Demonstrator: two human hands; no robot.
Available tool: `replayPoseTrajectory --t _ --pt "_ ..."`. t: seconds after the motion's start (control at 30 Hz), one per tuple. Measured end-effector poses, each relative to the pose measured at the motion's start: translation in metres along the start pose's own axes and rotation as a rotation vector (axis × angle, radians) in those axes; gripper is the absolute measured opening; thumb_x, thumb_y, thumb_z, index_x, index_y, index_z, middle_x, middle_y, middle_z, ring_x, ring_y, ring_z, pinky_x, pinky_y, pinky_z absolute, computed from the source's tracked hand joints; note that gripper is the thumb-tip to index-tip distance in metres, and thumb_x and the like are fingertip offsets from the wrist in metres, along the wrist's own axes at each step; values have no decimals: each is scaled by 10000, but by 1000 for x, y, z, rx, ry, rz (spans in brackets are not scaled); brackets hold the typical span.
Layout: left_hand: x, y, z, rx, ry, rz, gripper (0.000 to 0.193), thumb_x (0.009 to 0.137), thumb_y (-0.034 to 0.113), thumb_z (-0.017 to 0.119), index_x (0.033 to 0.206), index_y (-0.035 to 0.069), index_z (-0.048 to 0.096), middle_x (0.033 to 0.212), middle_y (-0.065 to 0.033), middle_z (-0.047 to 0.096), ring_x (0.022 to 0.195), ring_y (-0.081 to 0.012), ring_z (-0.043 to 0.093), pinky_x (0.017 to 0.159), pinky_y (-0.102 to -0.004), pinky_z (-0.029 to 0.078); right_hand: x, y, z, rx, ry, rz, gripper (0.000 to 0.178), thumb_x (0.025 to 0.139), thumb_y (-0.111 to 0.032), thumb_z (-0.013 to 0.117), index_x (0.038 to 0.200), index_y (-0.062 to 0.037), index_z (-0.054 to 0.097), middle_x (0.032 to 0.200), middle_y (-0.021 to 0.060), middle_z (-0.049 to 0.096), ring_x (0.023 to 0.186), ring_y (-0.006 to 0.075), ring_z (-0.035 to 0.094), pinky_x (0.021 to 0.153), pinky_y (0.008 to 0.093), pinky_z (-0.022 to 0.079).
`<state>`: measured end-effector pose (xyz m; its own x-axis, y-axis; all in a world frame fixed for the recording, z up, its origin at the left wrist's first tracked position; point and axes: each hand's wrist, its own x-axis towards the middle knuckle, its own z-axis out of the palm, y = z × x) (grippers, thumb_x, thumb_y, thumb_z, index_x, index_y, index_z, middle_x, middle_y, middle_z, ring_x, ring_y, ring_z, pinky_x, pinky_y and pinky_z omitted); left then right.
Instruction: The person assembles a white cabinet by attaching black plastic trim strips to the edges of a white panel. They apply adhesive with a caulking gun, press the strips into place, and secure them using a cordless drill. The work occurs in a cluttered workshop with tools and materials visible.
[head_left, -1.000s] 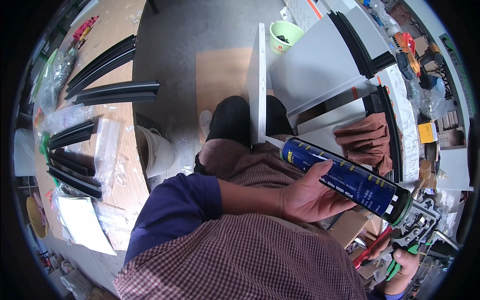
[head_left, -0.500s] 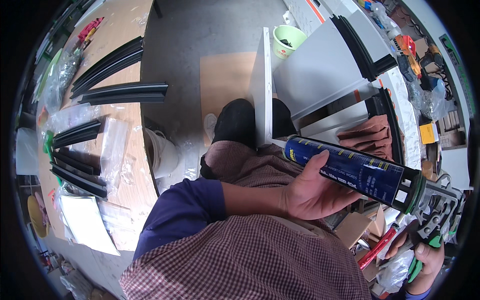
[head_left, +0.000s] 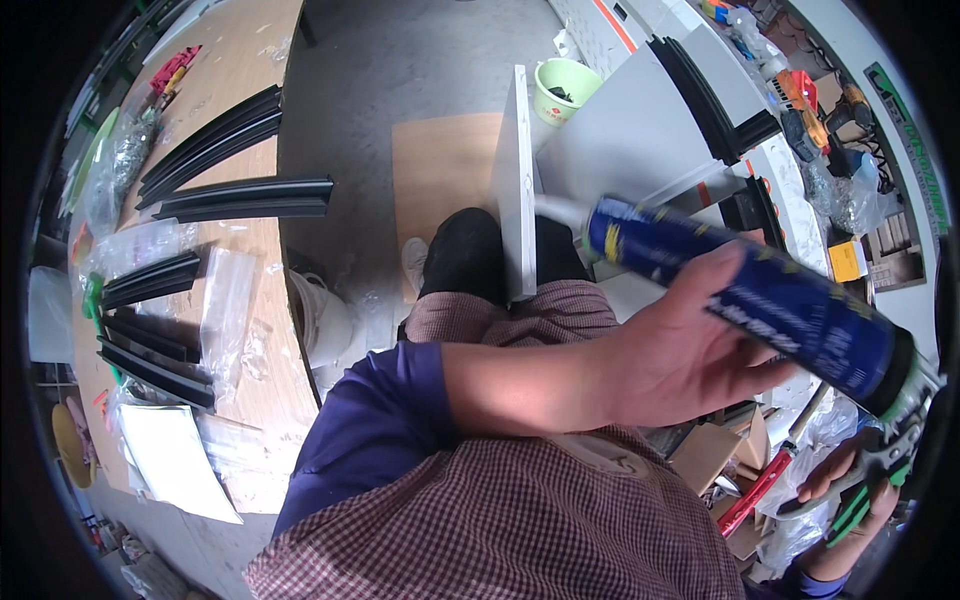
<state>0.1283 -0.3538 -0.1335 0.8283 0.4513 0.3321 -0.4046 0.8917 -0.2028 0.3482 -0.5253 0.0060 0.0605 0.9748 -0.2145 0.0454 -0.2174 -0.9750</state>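
A blue sealant cartridge (head_left: 800, 315) sits in a caulking gun (head_left: 890, 455) with green-trimmed handles. My left hand (head_left: 660, 370) wraps round the cartridge from below, thumb on top. At the lower right, my right hand (head_left: 865, 490) grips the gun's handle, its fingers partly hidden. The pale nozzle (head_left: 565, 211) is blurred by motion and points left, towards the white panel (head_left: 517, 190). That panel stands on edge between my knees, its narrow side facing me. I cannot tell whether the nozzle touches it.
On the left, a wooden table (head_left: 240, 320) bears black profile strips (head_left: 245, 197), plastic bags and a white sheet (head_left: 170, 455). A pale green bucket (head_left: 565, 90) stands ahead, near large grey panels (head_left: 630, 150). Power tools (head_left: 800, 95) lie far right; cardboard boxes (head_left: 705, 460) sit below.
Both hands have shifted the gun and cartridge; the nozzle is now farther up along the panel, and the cartridge has moved up and right. The view has shifted slightly.
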Motion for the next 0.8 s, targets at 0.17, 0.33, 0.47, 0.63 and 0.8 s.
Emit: replayPoseTrajectory --t 0.17,0.33,0.47,0.63,0.8 --pt "26 21 44 493 -151 41 509 954 461 583 1314 120 469 1304 -70 555 1282 -239 507 1067 -504 436 19 55 -1 115 -86 -83 568 879 -429 703 1204 6 535 1181 224 603 1086 393 614 890 539 537" --pt "62 25 41 575 5 -2 588 1004 532 441 1334 51 515 1393 -147 523 1338 -323 455 1101 -646 302 49 140 4 331 -25 -219 587 928 -336 655 1326 61 486 1328 302 534 1110 341 641 803 380 597" --pt "88 15 12 775 204 -44 450 1011 350 525 1322 27 486 1369 -175 514 1327 -330 452 1079 -663 322 52 174 9 734 201 -152 467 950 -291 629 1304 -10 510 1248 193 619 1007 192 642 631 283 545" --pt "114 9 -27 918 506 -224 441 1004 224 522 1371 -4 433 1395 -181 475 1301 -342 469 1082 -593 364 51 206 -9 910 370 8 467 965 -394 587 1279 -55 521 1212 118 621 874 115 609 557 231 471" --pt "91 16 -25 1213 401 -323 501 1006 186 498 1430 -42 360 1423 -214 450 1236 -331 537 999 -452 473 50 245 -70 975 515 -81 372 1000 -305 556 1252 -32 559 1260 113 635 1036 157 644 558 207 472"
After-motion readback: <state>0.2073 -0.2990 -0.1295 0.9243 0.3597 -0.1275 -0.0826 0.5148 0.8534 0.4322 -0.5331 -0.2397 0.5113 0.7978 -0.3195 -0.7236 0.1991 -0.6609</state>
